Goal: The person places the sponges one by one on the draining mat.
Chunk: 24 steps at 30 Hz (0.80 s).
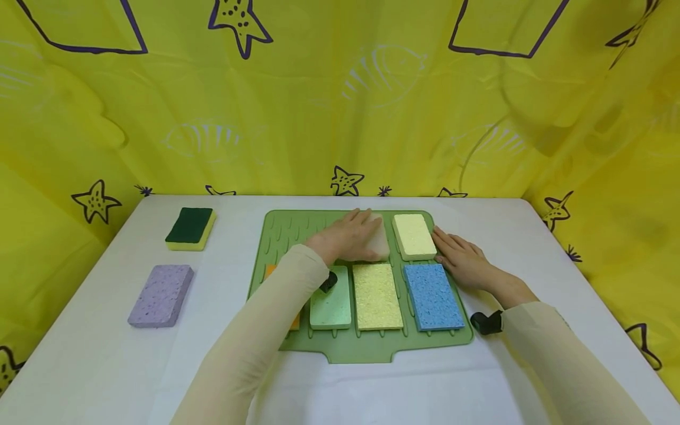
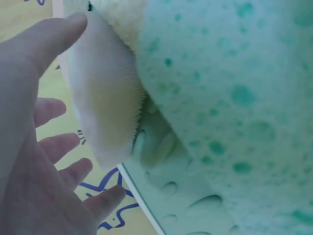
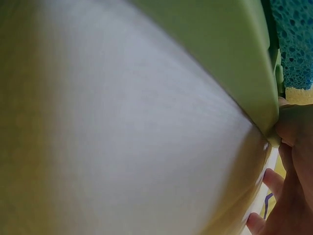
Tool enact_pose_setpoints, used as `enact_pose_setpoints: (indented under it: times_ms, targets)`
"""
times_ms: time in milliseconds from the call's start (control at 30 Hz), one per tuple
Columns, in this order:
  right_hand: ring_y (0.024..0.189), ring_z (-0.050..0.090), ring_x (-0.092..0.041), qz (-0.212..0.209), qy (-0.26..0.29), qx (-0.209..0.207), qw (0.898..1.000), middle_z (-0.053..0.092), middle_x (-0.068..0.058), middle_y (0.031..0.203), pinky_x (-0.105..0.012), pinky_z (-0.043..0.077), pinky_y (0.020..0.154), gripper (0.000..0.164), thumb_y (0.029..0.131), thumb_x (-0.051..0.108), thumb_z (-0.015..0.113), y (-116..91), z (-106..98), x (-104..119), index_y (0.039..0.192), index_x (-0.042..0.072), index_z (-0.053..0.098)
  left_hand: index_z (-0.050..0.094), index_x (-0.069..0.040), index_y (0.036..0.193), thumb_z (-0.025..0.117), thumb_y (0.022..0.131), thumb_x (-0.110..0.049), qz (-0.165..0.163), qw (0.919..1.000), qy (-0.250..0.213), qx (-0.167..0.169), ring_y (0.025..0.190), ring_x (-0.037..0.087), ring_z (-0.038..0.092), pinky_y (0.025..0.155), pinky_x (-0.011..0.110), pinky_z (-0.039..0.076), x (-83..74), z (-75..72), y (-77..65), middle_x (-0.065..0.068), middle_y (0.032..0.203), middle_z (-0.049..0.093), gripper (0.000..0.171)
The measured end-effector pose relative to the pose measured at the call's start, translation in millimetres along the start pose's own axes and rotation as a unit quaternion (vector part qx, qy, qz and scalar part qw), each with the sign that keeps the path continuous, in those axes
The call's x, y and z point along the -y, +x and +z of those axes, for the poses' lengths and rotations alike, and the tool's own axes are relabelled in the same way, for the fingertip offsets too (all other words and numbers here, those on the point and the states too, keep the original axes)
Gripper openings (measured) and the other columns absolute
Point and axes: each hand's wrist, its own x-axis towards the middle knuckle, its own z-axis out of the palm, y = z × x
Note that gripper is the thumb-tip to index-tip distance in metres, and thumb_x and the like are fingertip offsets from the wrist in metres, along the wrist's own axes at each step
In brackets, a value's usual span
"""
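Note:
My left hand [image 1: 353,236] is at a whitish sponge [image 1: 379,243] at the back of the green drying mat [image 1: 361,348]. Its fingers are spread, and in the left wrist view the thumb lies by the sponge's edge. My right hand [image 1: 464,262] lies flat along the mat's right edge, beside a pale cream sponge [image 1: 414,236]. In front of the hands, a mint green sponge [image 1: 330,307], a yellow sponge [image 1: 377,297] and a blue sponge [image 1: 432,297] lie in a row. An orange sponge [image 1: 295,323] is mostly hidden under my left forearm.
Left of the mat, a purple sponge [image 1: 161,296] and a yellow sponge with a dark green scouring side [image 1: 190,229] lie on the white table [image 1: 85,354]. A yellow patterned curtain [image 1: 297,106] hangs behind the table and at both sides.

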Motion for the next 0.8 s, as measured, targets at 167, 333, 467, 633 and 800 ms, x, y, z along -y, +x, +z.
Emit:
enact_pose_setpoints:
  times_ms: [167,333,467,633,800]
  targets:
    - [0.146,0.016,-0.050,0.000,-0.002,0.001,1.000,0.013,-0.021,0.165,-0.072,0.016,0.110,0.059,0.108,0.024,0.038,0,-1,1,0.156,-0.002,0.018,0.019,-0.011,0.159,0.055,0.097,-0.054,0.022,0.9996,0.010,-0.016,0.154,0.037,0.012,0.125,0.045,0.014,-0.2,-5.0,-2.2,0.017,0.166,0.012,0.084]
    - [0.146,0.017,-0.049,0.001,-0.004,0.000,1.000,0.013,-0.021,0.165,-0.071,0.016,0.110,0.059,0.108,0.025,0.037,0,-1,1,0.156,-0.002,0.018,0.021,-0.006,0.158,0.057,0.097,-0.050,0.037,0.9986,0.019,-0.033,0.153,0.038,0.015,0.126,0.044,0.015,1.2,-12.6,-9.6,0.019,0.165,0.014,0.083]
    - [0.146,0.017,-0.049,-0.001,-0.006,0.000,1.000,0.013,-0.021,0.165,-0.071,0.017,0.110,0.059,0.108,0.025,0.037,0,0,1,0.156,-0.002,0.018,0.020,-0.006,0.158,0.059,0.098,-0.044,0.037,0.9984,0.016,-0.039,0.153,0.037,0.013,0.126,0.044,0.016,6.7,-19.0,-21.8,0.017,0.166,0.011,0.081]
    - [0.145,0.017,-0.050,-0.001,-0.004,-0.001,1.000,0.014,-0.022,0.165,-0.071,0.017,0.110,0.059,0.108,0.024,0.038,0,-1,2,0.156,-0.002,0.019,0.017,-0.007,0.159,0.059,0.098,-0.041,0.030,0.9985,-0.001,-0.045,0.154,0.036,0.010,0.125,0.046,0.016,16.2,-24.0,-36.9,0.016,0.167,0.009,0.081]
    - [0.146,0.017,-0.050,0.001,-0.001,-0.001,1.000,0.014,-0.021,0.165,-0.072,0.016,0.110,0.059,0.108,0.025,0.038,-1,0,2,0.157,-0.001,0.018,0.019,-0.006,0.158,0.061,0.098,-0.040,0.030,0.9975,-0.007,-0.063,0.153,0.038,0.014,0.125,0.048,0.018,25.5,-26.9,-52.2,0.017,0.166,0.012,0.081]
